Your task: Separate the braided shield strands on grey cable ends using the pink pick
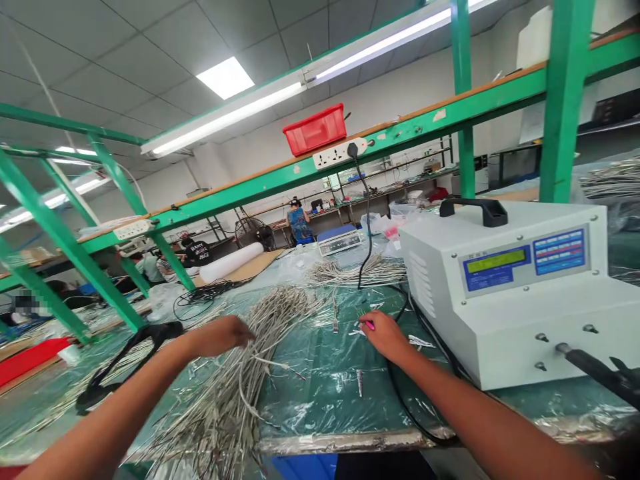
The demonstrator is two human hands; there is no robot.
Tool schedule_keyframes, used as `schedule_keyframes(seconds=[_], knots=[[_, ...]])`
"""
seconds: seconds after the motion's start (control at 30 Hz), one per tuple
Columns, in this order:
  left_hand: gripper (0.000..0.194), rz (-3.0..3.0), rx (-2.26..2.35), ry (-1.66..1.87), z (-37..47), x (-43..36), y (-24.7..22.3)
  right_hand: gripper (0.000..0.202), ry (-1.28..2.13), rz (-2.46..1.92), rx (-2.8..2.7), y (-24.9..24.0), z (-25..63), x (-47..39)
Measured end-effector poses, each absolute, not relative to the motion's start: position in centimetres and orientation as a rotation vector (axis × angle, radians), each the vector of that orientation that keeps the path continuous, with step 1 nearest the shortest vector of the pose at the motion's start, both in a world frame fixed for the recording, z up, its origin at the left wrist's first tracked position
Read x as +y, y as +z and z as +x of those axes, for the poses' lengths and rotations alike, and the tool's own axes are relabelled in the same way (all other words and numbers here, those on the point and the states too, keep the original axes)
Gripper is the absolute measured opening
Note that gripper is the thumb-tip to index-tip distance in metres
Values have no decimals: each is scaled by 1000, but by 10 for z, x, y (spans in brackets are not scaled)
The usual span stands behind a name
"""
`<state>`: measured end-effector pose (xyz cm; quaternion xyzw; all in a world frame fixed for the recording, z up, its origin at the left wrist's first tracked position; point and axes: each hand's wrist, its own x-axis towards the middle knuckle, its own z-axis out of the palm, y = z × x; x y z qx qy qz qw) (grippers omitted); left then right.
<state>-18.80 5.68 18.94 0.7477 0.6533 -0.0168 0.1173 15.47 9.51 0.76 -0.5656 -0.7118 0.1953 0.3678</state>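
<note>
My left hand (223,335) hangs over the left side of a big bundle of pale grey cables (220,407), its fingers bent downward; whether they touch a cable cannot be made out. My right hand (384,335) is closed on a small pink object (369,325), right of the middle of the green tabletop. Thin wire ends lie around that hand. A cable with a metal connector (335,325) rests to the left of it, and a small silvery piece (360,383) lies nearer the front edge.
A white machine (535,300) with a display stands at the right, black cables (400,387) beside it. Another cable bundle (357,271) and a scale (340,244) are farther back. A black frame (173,331) lies left. A red bin (315,131) sits on the green shelf overhead. People sit beyond.
</note>
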Motion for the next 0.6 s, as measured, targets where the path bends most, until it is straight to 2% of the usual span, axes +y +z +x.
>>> schedule_keyframes(seconds=[0.2,0.3,0.43,0.6], knots=[[34,2294,1959,-16,-37,139,118,30,494,-1420,-1765,13,156,93],[35,2246,2105,26,12,165,86,30,487,-1423,-1733,15,157,94],[34,2154,2214,-7,28,181,71,29,528,-1422,-1708,16,155,98],[33,2165,2219,-58,-3,172,97,28,657,-1379,-1730,17,153,97]])
